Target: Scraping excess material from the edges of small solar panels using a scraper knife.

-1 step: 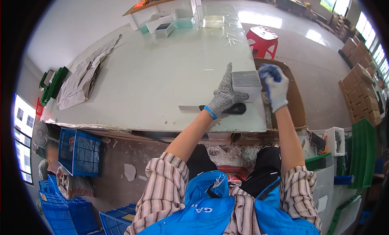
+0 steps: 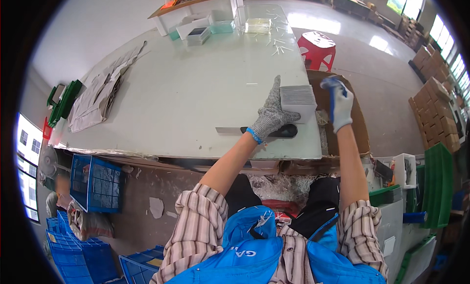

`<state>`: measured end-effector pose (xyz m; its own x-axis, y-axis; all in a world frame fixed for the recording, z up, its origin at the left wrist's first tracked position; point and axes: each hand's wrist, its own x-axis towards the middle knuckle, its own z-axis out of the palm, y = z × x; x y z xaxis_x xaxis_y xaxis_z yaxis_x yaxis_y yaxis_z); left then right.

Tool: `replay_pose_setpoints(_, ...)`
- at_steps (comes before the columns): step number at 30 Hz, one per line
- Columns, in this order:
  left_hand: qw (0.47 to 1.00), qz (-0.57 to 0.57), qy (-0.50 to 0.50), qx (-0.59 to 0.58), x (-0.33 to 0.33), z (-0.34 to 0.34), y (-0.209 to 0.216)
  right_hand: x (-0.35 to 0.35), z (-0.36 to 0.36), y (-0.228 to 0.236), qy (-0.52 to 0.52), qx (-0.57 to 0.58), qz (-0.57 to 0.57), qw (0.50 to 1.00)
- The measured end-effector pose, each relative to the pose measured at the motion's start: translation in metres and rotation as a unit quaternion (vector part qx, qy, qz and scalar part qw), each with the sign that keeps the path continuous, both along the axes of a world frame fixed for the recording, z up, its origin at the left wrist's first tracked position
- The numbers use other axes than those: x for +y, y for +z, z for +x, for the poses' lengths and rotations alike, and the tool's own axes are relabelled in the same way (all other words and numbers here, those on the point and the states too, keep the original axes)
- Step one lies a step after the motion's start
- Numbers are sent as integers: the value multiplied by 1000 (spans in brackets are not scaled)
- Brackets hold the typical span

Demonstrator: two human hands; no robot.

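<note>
My left hand (image 2: 275, 112), in a grey knitted glove with a blue cuff, grips a stack of thin pale sheets (image 2: 297, 99) near the table's right edge. Its thumb lies across the near face of the stack, and its fingers point away along the left side. Under that wrist lies a flat metal blade (image 2: 228, 130) with a black handle (image 2: 285, 132). My right hand (image 2: 339, 104), in a white glove with blue-coated fingers, hangs over an open cardboard box (image 2: 360, 132), apart from the stack. Its fingers are curled and a little blurred; what they hold, if anything, is hidden.
The box stands against the right edge of the pale table (image 2: 196, 93). Beyond it is a red stool (image 2: 317, 51). Folded brown paper (image 2: 103, 90) lies at the table's left. Thin strips (image 2: 279, 46) and clear containers (image 2: 257, 26) lie at the far end. Blue crates (image 2: 98, 183) stand below left.
My right hand has moved slightly right, away from the stack, and its fingers have tilted upward. My left hand and the stack have stayed in place.
</note>
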<state>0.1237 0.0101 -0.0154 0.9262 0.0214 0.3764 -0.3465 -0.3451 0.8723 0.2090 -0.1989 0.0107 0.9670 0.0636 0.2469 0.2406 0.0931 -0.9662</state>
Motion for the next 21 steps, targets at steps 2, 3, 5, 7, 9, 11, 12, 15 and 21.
replay_pose_setpoints(2,998,49,44,6,0,-17,11,-8,14,-7,-145,-123,-277,942)
replay_pose_setpoints(3,997,56,57,14,4,-18,10,2,3,-4,-164,-197,-297,920)
replay_pose_setpoints(5,995,61,72,20,8,-19,12,20,-15,2,-127,-256,-257,923)
replay_pose_setpoints(7,997,16,49,54,11,-24,15,35,-30,24,-49,-314,-286,904)
replay_pose_setpoints(9,998,2,37,56,9,-23,16,48,-31,37,48,-309,-299,902)
replay_pose_setpoints(11,998,-11,27,58,6,-21,16,55,-32,45,65,-281,-338,896)
replay_pose_setpoints(12,998,-6,29,64,5,-20,16,57,-31,49,83,-252,-376,888)
replay_pose_setpoints(15,997,14,38,70,8,-23,18,66,-36,67,88,-263,-467,839)
replay_pose_setpoints(21,998,11,47,45,14,-26,14,57,4,43,-173,-287,-561,757)
